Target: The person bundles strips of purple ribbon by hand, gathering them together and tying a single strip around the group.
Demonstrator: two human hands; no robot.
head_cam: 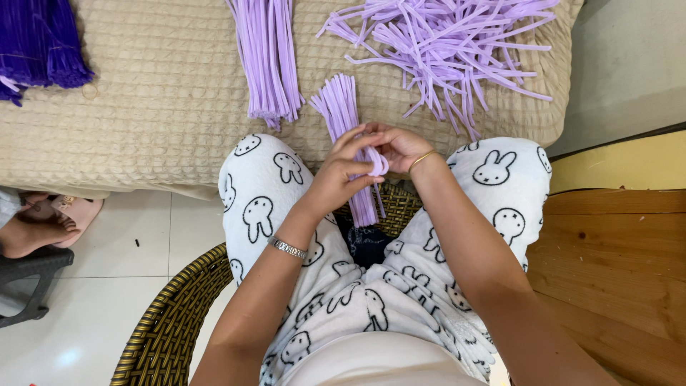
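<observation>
My left hand (339, 175) and my right hand (396, 146) meet over my knees, both pinching a lilac pipe cleaner (376, 161) bent into a small loop. Under the hands lies a straight bundle of lilac pipe cleaners (341, 107), running from the beige quilted cushion (164, 107) down between my legs. A silver bracelet sits on my left wrist and a thin gold bangle on my right.
A second lilac bundle (268, 57) and a loose scattered heap of lilac pieces (446, 46) lie on the cushion. Dark purple pipe cleaners (39, 43) sit at its far left. I sit on a wicker chair (161, 322). Another person's foot (36, 232) rests at left; a wooden surface (614, 271) is at right.
</observation>
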